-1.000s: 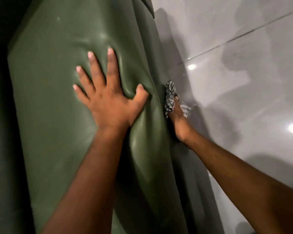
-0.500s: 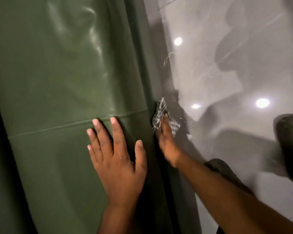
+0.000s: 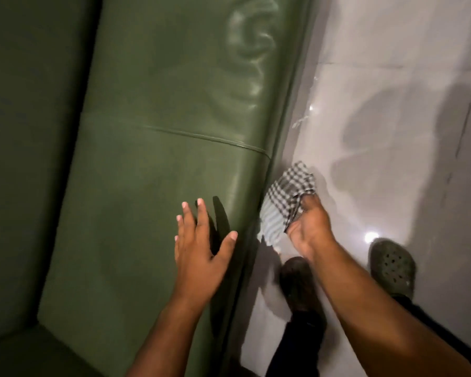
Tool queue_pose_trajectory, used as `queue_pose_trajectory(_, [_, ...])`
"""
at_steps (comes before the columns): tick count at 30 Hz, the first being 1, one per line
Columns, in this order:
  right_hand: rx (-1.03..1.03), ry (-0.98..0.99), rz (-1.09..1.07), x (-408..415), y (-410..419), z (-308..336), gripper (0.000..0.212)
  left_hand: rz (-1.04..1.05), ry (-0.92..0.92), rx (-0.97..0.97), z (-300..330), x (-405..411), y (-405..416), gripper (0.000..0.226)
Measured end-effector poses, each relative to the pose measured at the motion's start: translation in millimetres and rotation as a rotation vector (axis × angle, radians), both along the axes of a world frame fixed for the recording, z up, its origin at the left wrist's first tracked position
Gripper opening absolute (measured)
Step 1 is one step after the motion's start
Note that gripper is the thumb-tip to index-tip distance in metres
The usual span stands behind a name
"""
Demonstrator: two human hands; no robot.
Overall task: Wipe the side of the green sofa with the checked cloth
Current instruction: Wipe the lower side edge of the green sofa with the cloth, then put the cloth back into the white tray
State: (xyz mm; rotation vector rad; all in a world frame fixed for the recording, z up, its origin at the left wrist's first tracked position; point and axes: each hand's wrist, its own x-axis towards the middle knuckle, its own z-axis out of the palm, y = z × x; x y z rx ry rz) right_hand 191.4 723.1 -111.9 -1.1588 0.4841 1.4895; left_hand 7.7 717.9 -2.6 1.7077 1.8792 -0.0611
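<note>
The green sofa fills the left and middle of the view, its glossy padded top crossed by one stitched seam, its outer side dropping away along the right edge toward the pale, shiny floor. The left hand is spread over the sofa's top near that edge, fingers splayed and thumb out to the right; dark finger shadows fall on the leather just ahead of it, and whether the palm touches the surface cannot be told. It has nothing in its grip.

The right hand is out past the sofa's edge, over the floor, with its grip closed around the checked cloth. The cloth is bunched in that hand (dark-and-white check on the upper folds, a paler striped look lower down) and its left side lies right against the sofa's side, though actual contact is blurred. Both forearms are bare.

Below the right arm stand two dark clogs on the floor: one close to the sofa's base, the other, with holes in its top, further right
</note>
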Motion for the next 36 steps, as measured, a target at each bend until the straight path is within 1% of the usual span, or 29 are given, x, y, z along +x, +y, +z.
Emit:
queue_pose_trajectory(4, [0.229,0.022,0.122,48,28,100,0.034,0.173,-0.056,0.04,65,5,-11,0.09])
queue_pose_trajectory(8, [0.386,0.0,0.362,47,49,208,0.048,0.365,-0.111,0.146,144,12,-26,0.088])
queue_pose_trajectory(11, [0.543,0.037,0.595,16,46,289,0.07,0.502,-0.089,0.227,208,-1,-57,0.089])
queue_pose_trajectory(14, [0.67,0.111,0.822,-34,21,362,0.059,0.695,-0.044,0.313,265,-35,-115,0.091])
queue_pose_trajectory(15, [0.697,0.119,0.885,-54,9,383,0.066,0.77,-0.024,0.336,281,-48,-139,0.093])
queue_pose_trajectory(17, [0.725,0.136,1.012,-92,-16,419,0.091,0.912,0.017,0.359,307,-70,-189,0.096])
queue_pose_trajectory(18, [0.746,0.152,1.078,-115,-33,437,0.096,0.993,0.039,0.369,318,-81,-219,0.098])
queue_pose_trajectory(19, [0.767,0.165,1.16,-139,-54,455,0.093,1.069,0.068,0.379,328,-92,-252,0.1])
queue_pose_trajectory(20, [0.787,0.181,1.23,-164,-74,467,0.084,1.139,0.104,0.387,337,-102,-284,0.102])
queue_pose_trajectory(21, [0.805,0.19,1.29,-182,-91,478,0.073,1.189,0.141,0.387,342,-109,-311,0.102])
queue_pose_trajectory(22, [0.834,0.198,1.375,-207,-114,487,0.067,1.259,0.179,0.391,346,-118,-346,0.1])
queue_pose_trajectory(23, [0.869,0.222,1.46,-230,-139,495,0.07,1.335,0.211,0.397,348,-124,-380,0.098])
queue_pose_trajectory(25, [0.928,0.293,1.638,-273,-201,508,0.089,1.476,0.278,0.416,345,-132,-450,0.098])
queue_pose_trajectory(26, [0.948,0.317,1.702,-289,-229,512,0.095,1.524,0.305,0.407,341,-133,-478,0.099])
queue_pose_trajectory(28, [0.946,0.361,1.847,-324,-298,507,0.097,1.647,0.339,0.352,322,-132,-542,0.098])
queue_pose_trajectory(31, [0.833,0.415,2.022,-359,-394,479,0.095,1.775,0.358,0.222,276,-124,-621,0.095])
queue_pose_trajectory(32, [0.787,0.397,2.085,-369,-424,466,0.089,1.807,0.352,0.158,256,-120,-645,0.095])
queue_pose_trajectory(35, [0.646,0.257,2.23,-387,-494,417,0.056,1.89,0.306,-0.026,199,-107,-701,0.097])
queue_pose_trajectory(36, [0.628,0.211,2.292,-390,-509,404,0.046,1.904,0.281,-0.085,182,-103,-714,0.098])
